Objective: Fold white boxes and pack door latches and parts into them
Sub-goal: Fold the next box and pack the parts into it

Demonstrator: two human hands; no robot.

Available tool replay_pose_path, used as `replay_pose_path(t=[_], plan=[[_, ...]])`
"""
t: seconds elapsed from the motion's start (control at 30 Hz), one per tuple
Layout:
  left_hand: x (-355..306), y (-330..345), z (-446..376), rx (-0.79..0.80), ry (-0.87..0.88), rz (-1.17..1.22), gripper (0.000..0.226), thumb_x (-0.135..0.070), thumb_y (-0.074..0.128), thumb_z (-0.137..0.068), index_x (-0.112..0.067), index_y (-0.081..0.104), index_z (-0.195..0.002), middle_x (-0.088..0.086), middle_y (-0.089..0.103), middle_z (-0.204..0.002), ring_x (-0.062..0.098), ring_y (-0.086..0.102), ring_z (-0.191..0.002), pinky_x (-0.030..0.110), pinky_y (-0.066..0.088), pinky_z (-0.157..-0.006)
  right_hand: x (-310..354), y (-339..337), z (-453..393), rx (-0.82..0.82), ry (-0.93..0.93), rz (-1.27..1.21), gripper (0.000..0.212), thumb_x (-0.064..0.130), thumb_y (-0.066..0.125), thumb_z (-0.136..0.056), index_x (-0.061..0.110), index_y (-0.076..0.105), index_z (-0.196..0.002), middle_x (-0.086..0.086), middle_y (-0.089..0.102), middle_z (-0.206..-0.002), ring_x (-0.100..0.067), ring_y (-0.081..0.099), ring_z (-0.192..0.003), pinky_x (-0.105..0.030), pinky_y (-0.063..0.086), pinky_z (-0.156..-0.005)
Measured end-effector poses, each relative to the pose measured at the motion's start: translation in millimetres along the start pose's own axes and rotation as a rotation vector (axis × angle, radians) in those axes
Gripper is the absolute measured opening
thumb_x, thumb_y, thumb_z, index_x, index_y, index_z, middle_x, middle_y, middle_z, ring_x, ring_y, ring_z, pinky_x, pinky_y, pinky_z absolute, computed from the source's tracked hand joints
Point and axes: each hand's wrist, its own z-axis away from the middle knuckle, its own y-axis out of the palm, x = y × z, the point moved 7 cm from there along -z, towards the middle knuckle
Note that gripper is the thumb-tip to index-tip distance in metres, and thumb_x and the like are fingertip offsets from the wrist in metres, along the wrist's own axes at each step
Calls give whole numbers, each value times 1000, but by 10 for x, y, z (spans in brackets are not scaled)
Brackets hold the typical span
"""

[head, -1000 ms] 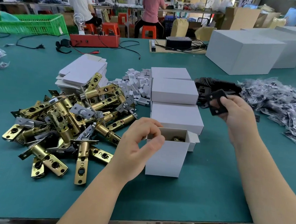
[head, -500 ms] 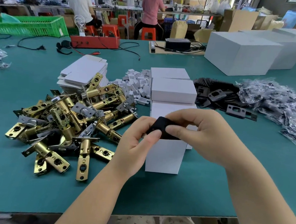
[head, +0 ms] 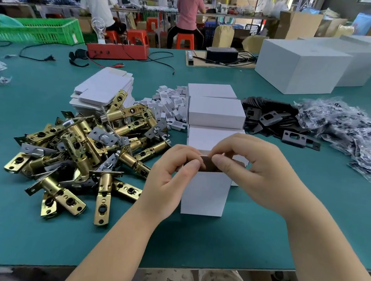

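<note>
Tabletop (head: 192, 243): green surface, crowded. The working space around the open box is hemmed in on 3 sides, which is the root of most risks noted below.

Latch pile (head: 83, 153): brass door latches heaped loosely to the left, the nearest ones just beside the left forearm. Risk: a sweep of that arm could drag latches off the heap or toward the tabletop edge.

Closed white boxes (head: 216, 111): 3 in a row directly behind the open box, the closest touching or nearly touching it. Risk: pressure on the open box could shove the row backward into the small white parts and black plates.

Open white box (head: 204, 192): standing upright near the front edge, mouth up, a side flap (head: 242, 165) open on the right. Nothing braces it at the base. Risk: downward or sideways force at the mouth may tip it or crush a wall; the loose flap may fold inward and block the opening.

Left hand (head: 171, 179) and right hand (head: 258, 172): both pinch the dark plate (head: 207, 164) between thumb and fingertips, right at the box mouth.

Dark plate: held across the opening, partly hidden by fingers; whether it has entered the box cannot be told. Risk: if it goes in skewed it may jam against the walls or what is already inside, in my judgement.
</note>
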Motion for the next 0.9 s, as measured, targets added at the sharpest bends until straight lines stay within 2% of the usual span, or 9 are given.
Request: replay_pose_path(t=[0.07, 0.17, 0.33, 0.4, 0.47, 0.57, 0.67, 0.8, 0.9], plan=[[1, 16, 13, 41, -11, -21, 18, -34, 58, -81, -18, 64, -87, 1, 63, -97, 21, 59, -97, 39, 50, -83, -49, -56, 1, -48, 15, -54, 9, 26, 57, -85, 30, 65, -82, 14, 65, -80, -7, 60, -82, -14, 43, -73], [5, 38, 36, 110, 0, -135, 26, -34, 75, -71, -29, 59, -91, -13, 61, -101, 14, 60, -99, 24, 53, -77, -243, -145, 15, -114, 96, -138, 12, 24, 59, -85, 33, 64, -79, 14, 64, -71, -1, 58, -71, -8, 39, -66], [-28, 36, 27, -12, 53, -177, 36, -30, 82, -68, -29, 46, -74, -17, 64, -102, 4, 62, -95, 13, 49, -71, -1002, -485, 72, -365, 363, -51, 14, 16, 60, -90, 26, 69, -86, 21, 61, -63, 5, 51, -55, -6, 34, -49], [-44, 54, 25, -50, 63, -162, 38, -37, 80, -67, -29, 43, -71, -17, 64, -104, 7, 62, -91, 21, 50, -71, -1376, -698, 125, -443, 504, 91, 15, 18, 58, -89, 19, 69, -99, 14, 65, -80, 2, 54, -68, -18, 42, -63], [-51, 63, 21, -55, 72, -166, 37, -40, 78, -67, -25, 44, -71, -18, 64, -104, 13, 61, -87, 33, 50, -73, -1771, -895, 186, -392, 679, 315, 27, 22, 56, -90, 16, 63, -115, -7, 65, -109, -21, 58, -96, -35, 47, -84], [-50, 57, 11, -40, 92, -168, 38, -40, 76, -69, -18, 45, -71, -17, 63, -105, 10, 61, -96, 35, 50, -76, -2260, -1209, 405, -277, 1013, 663, 46, 27, 52, -91, 14, 47, -134, -21, 40, -141, -40, 33, -130, -53, 29, -106], [-21, 46, -1, -34, 65, -167, 40, -43, 75, -70, -15, 47, -71, -18, 62, -104, 11, 61, -98, 43, 52, -77, -2525, -1363, 665, -278, 1257, 649, 51, 17, 50, -91, 3, 36, -137, -24, 26, -148, -40, 22, -137, -56, 20, -111], [1, 36, -10, -37, 41, -170, 39, -46, 75, -69, -17, 49, -72, -19, 62, -104, 14, 62, -99, 52, 53, -75, -2584, -1374, 704, -228, 1180, 761, 53, 2, 49, -90, -13, 30, -138, -32, 32, -141, -44, 32, -130, -48, 33, -105], [15, 21, -16, -43, 21, -174, 34, -48, 75, -69, -27, 48, -70, -20, 62, -105, 10, 61, -97, 51, 55, -73, -2445, -1284, 601, -177, 1027, 875, 35, -4, 48, -88, -13, 49, -122, -32, 48, -123, -41, 48, -113, -41, 44, -88]])
